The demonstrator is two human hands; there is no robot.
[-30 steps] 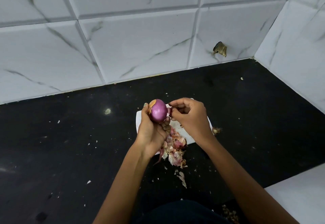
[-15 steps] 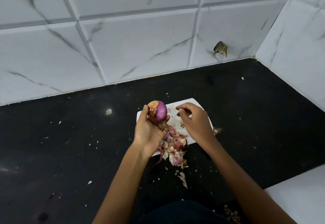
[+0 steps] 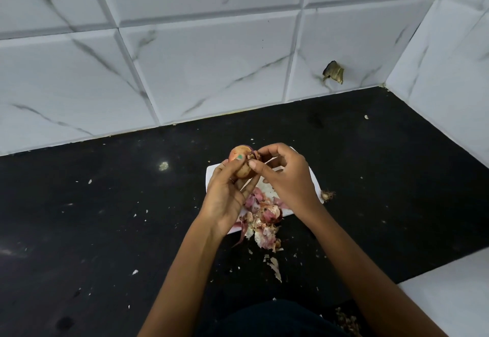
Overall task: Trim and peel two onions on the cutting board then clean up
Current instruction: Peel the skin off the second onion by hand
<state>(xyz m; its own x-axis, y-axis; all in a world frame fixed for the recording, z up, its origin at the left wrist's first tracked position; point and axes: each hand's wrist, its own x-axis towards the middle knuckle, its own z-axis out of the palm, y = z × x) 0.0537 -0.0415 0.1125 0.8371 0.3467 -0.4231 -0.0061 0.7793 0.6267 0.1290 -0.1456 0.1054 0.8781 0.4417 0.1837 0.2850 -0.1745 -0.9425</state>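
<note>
My left hand (image 3: 227, 194) grips a small red onion (image 3: 238, 157) above the white cutting board (image 3: 211, 178), with the onion's pale yellowish side turned toward me. My right hand (image 3: 288, 178) pinches a bit of skin at the onion's right edge between thumb and forefinger. A heap of pink and papery peels (image 3: 263, 217) lies on the board's near edge and spills onto the black counter. Most of the board is hidden under my hands. No second onion is visible.
The black counter (image 3: 105, 217) is strewn with small skin flakes. A cut onion end (image 3: 327, 195) lies just right of the board. Marble-look tiled walls close in behind and to the right. A white surface (image 3: 455, 291) sits at the lower right.
My right hand came back up from the board to the onion and pinched its skin. My left hand turned the onion, so its pale side now faces me.
</note>
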